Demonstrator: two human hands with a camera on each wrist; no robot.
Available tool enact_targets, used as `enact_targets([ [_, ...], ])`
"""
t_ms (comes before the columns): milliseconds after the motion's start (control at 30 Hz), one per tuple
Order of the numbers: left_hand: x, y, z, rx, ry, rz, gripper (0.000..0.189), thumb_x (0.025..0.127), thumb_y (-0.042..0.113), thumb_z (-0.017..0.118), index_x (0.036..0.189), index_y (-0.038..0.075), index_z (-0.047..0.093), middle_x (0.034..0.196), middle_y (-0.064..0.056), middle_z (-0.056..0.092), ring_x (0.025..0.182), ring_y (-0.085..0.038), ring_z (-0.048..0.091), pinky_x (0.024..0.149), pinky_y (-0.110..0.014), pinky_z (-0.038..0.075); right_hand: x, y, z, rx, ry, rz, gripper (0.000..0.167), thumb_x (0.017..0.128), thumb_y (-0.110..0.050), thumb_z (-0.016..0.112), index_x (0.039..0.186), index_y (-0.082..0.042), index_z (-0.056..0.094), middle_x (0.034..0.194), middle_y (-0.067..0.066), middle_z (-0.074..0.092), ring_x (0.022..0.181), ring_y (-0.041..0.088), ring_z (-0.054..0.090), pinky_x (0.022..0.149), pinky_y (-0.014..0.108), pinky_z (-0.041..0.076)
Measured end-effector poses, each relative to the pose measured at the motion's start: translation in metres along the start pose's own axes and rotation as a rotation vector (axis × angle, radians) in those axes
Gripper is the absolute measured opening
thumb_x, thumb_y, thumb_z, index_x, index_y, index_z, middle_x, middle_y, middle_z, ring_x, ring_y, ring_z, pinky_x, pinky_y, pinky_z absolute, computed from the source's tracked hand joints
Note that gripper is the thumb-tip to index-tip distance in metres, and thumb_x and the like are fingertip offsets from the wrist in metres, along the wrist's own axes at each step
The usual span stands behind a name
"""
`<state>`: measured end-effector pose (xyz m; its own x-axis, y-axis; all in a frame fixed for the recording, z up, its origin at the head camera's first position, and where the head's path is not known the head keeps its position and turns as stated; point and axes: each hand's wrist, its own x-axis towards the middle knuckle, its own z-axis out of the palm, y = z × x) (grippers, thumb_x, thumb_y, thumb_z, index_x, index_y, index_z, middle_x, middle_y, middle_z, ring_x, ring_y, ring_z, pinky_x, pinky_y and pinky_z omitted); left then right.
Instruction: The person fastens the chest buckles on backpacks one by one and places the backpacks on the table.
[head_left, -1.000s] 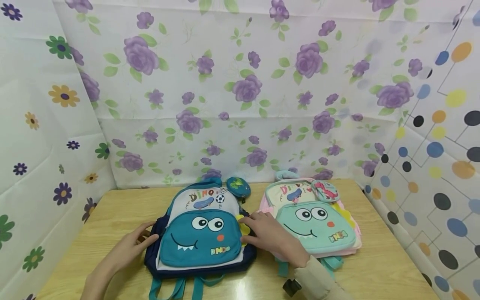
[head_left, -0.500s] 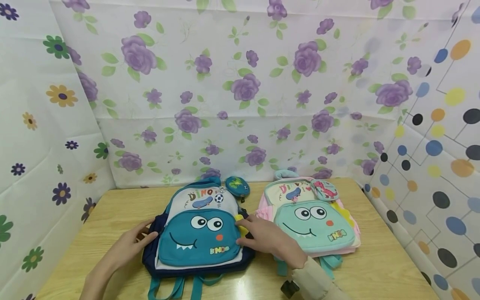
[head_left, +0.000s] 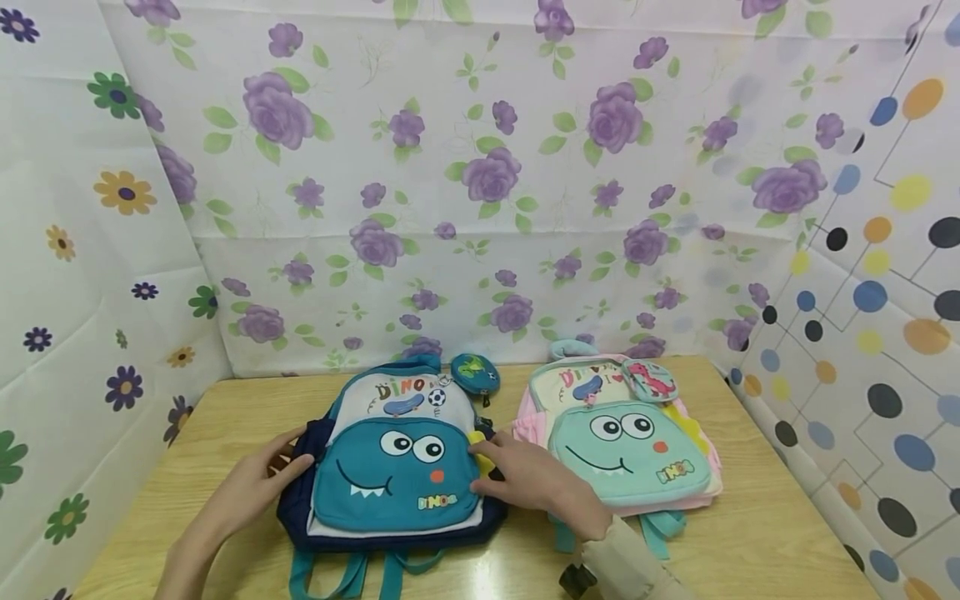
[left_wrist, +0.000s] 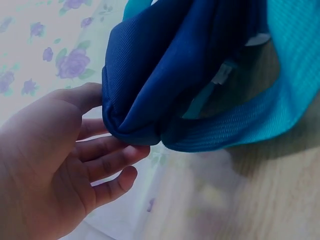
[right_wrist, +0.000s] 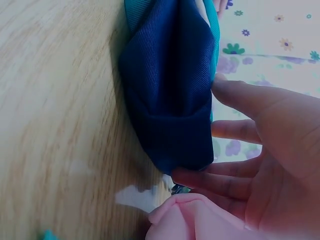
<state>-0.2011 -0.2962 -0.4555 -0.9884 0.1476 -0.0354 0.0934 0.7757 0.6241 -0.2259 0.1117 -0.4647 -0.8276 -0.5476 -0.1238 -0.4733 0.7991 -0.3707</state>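
Clock references: blue backpack as dial center, 12 at the floral backdrop [head_left: 390, 167].

The blue backpack [head_left: 390, 467] lies on its back on the counter [head_left: 217, 425], front panel up, straps [head_left: 393, 575] at 6 to 7 o'clock, round pouch [head_left: 474, 374] at 1 o'clock. Left hand [head_left: 251, 487]: at 9 o'clock, loosely open, fingertips touching the navy side pocket [left_wrist: 165, 65]; no closed grip. Right hand [head_left: 532, 475]: at 3 o'clock, thumb and fingers spread, touching the opposite side; no closed grip. A pale green backpack [head_left: 630, 458] lies just beyond the right hand, also at 3 o'clock.

Step in hand, as judged: positioning the blue backpack between both hands. The next move calls for balanced side contact, keeping the right hand clear of the neighboring backpack.
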Motion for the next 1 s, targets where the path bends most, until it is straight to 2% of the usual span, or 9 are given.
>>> enact_targets([
  [133, -0.003, 0.005, -0.004, -0.008, 0.020, -0.013, 0.068, 0.100, 0.052, 0.052, 0.152, 0.010, 0.040, 0.120, -0.014, 0.064, 0.094, -0.017, 0.061, 0.075, -0.032, 0.051, 0.000, -0.002, 0.001, 0.038, -0.018, 0.002, 0.064, 0.090, -0.067, 0.056, 0.144, -0.031, 0.051, 0.137, 0.007, 0.055, 0.108, 0.015, 0.061, 0.092, 0.038, 0.053],
  [300, -0.007, 0.011, -0.010, -0.011, 0.082, -0.015, 0.067, 0.100, 0.053, 0.051, 0.153, 0.014, 0.040, 0.120, -0.015, 0.064, 0.095, -0.019, 0.062, 0.075, -0.032, 0.051, -0.001, -0.005, 0.004, 0.088, -0.041, -0.003, 0.074, 0.088, -0.075, 0.051, 0.148, -0.033, 0.045, 0.146, 0.010, 0.049, 0.120, 0.020, 0.059, 0.099, 0.042, 0.051],
  [533, -0.016, 0.026, -0.020, -0.032, 0.187, 0.034, 0.059, 0.101, 0.047, 0.052, 0.152, 0.019, 0.042, 0.125, -0.016, 0.062, 0.101, -0.022, 0.060, 0.077, -0.026, 0.052, 0.000, -0.010, 0.008, 0.095, -0.042, -0.028, 0.074, 0.089, -0.074, 0.050, 0.149, -0.031, 0.045, 0.145, 0.007, 0.050, 0.120, 0.019, 0.059, 0.100, 0.041, 0.051],
  [800, -0.023, 0.049, -0.030, -0.078, 0.284, 0.151, 0.051, 0.102, 0.036, 0.055, 0.151, 0.025, 0.044, 0.135, -0.009, 0.058, 0.098, 0.007, 0.052, 0.078, -0.015, 0.048, 0.003, -0.011, 0.016, 0.120, -0.038, -0.094, 0.073, 0.091, -0.072, 0.050, 0.150, -0.030, 0.043, 0.142, 0.007, 0.052, 0.118, 0.015, 0.058, 0.099, 0.037, 0.051],
  [1000, -0.025, 0.066, -0.036, -0.088, 0.311, 0.218, 0.051, 0.102, 0.030, 0.058, 0.150, 0.031, 0.043, 0.142, -0.007, 0.054, 0.104, 0.010, 0.049, 0.080, -0.010, 0.045, 0.006, -0.011, 0.019, 0.160, -0.057, -0.115, 0.071, 0.092, -0.070, 0.050, 0.150, -0.031, 0.042, 0.138, 0.004, 0.054, 0.104, 0.008, 0.056, 0.095, 0.033, 0.051],
])
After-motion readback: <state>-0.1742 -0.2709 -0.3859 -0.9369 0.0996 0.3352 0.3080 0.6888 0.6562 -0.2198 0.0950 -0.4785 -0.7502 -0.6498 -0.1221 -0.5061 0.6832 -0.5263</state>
